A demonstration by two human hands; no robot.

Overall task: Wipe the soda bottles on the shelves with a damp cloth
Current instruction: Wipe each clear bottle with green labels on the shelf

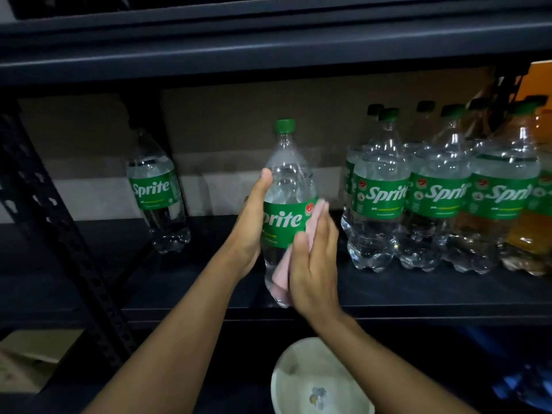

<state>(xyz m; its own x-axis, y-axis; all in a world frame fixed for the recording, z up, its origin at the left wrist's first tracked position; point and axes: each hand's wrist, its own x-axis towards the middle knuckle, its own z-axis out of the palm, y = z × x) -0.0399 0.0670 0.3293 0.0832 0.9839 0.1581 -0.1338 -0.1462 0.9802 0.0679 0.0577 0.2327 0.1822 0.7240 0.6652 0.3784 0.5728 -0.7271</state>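
Observation:
A clear Sprite bottle (286,186) with a green cap and green label is held upright in front of the dark shelf (418,291). My left hand (252,222) grips its left side, thumb up along the shoulder. My right hand (313,261) presses a pink cloth (283,273) flat against the bottle's lower right side, fingers straight. One Sprite bottle (155,192) stands alone at the left of the shelf. Several more Sprite bottles (385,192) stand in a group at the right.
A black perforated upright post (44,210) slants down the left. Cardboard boxes (239,130) line the back of the shelf. Orange-tinted bottles (528,228) stand at the far right. A white bowl (313,380) sits below the shelf near my right forearm.

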